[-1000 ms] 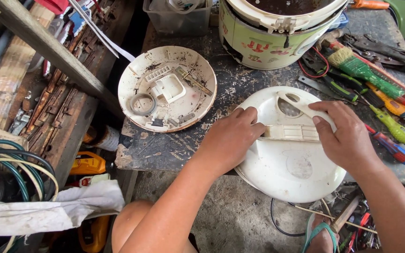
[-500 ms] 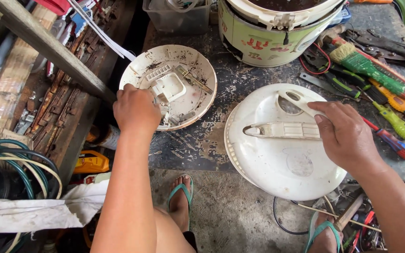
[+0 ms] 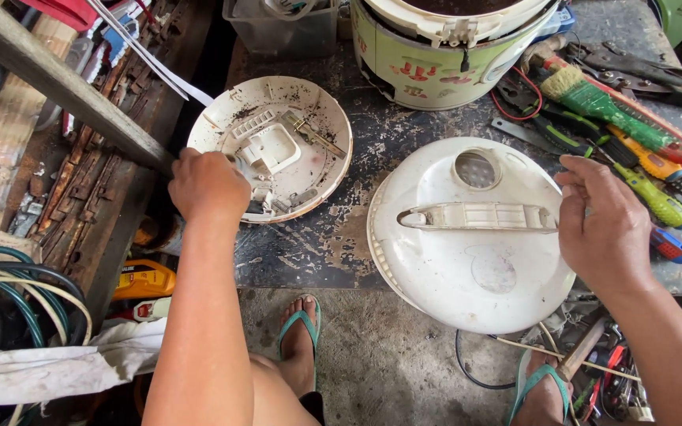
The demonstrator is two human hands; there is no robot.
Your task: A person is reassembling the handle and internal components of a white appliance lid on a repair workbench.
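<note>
A round white cooker lid (image 3: 467,276) lies on the dark worn table, its long handle (image 3: 475,215) running left to right and a round vent hole (image 3: 475,168) near its far edge. My right hand (image 3: 605,225) grips the lid at the right end of the handle. To the left lies a dirty white inner lid plate (image 3: 309,158) with a square plastic fitting (image 3: 271,147) and a small metal part inside. My left hand (image 3: 207,185) reaches over its near-left rim, with fingers curled down into the plate and hidden.
A cream rice cooker body (image 3: 451,47) stands at the back. Screwdrivers and a green brush (image 3: 601,99) lie at the right. A wooden beam (image 3: 57,79) and coiled hoses (image 3: 17,292) are at the left. My sandalled feet (image 3: 301,331) are below the table edge.
My left hand left the white lid and moved left to the inner plate. The white lid was turned, so its handle now lies level and the vent hole shows.
</note>
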